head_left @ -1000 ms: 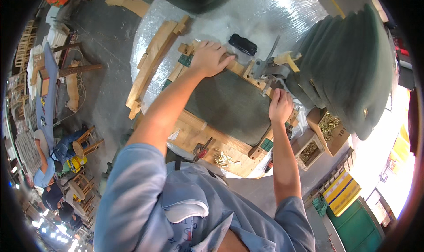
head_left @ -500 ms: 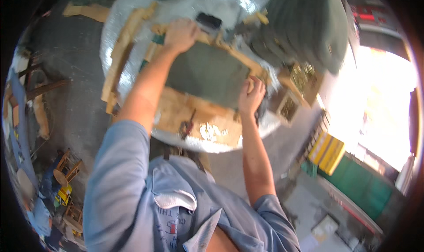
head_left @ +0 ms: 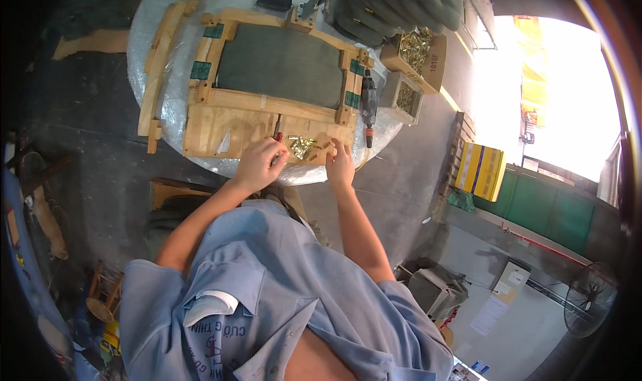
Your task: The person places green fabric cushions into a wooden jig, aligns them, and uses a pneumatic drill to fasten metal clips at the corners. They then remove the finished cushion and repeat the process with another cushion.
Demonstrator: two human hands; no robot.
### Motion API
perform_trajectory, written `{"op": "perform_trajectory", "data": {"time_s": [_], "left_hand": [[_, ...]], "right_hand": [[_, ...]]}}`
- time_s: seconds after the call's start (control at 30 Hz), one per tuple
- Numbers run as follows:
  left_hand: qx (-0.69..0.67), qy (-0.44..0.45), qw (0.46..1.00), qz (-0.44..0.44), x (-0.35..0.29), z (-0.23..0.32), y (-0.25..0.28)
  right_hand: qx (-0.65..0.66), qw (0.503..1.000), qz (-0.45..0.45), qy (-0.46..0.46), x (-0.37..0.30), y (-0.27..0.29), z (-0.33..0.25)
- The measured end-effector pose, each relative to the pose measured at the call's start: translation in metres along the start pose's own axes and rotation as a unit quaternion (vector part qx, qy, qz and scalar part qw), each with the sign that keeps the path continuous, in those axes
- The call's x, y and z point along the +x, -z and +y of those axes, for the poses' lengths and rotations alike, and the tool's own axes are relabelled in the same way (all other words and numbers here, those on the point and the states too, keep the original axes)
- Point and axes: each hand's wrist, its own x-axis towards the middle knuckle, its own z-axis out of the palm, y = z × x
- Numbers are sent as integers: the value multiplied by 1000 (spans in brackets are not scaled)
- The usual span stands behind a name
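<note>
A wooden frame (head_left: 241, 101) lies around a flat green fabric panel (head_left: 281, 65), with green pads at its corner blocks. Below it, on the near part of a wooden board (head_left: 200, 130), my left hand (head_left: 262, 162) is closed, its fingers curled together; what they hold, if anything, is hidden. Just beyond those fingers is a red-handled tool (head_left: 278, 138) with a thin dark shaft. My right hand (head_left: 341, 166) has its fingertips on a small pale wooden piece (head_left: 328, 151). Between the hands lies a small heap of brass-coloured hardware (head_left: 301, 146).
A power driver (head_left: 368, 107) lies right of the frame on the wrapped round table (head_left: 175, 117). Wooden strips (head_left: 160, 67) lie left. Green cushions (head_left: 394, 7), a cardboard box of brass parts (head_left: 433, 63) and a second bin (head_left: 401, 97) stand at far right.
Both hands have come back from the frame's far side and right end to the board's near edge. My view has shifted, and the whole frame now shows.
</note>
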Motion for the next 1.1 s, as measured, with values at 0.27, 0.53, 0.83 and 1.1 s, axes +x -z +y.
{"op": "perform_trajectory", "data": {"time_s": [0.27,0.53,0.83,1.1], "left_hand": [[262,-107,946,-155,14,-1,-82],[438,-153,858,-221,42,-12,-144],[463,-239,830,-200,49,-24,-161],[374,-234,889,-125,73,-17,-132]], "right_hand": [[-83,995,-6,56,19,-14,22],[-75,995,33,48,-2,-18,41],[56,998,21,36,-15,-13,34],[44,993,54,93,-14,-16,48]]}}
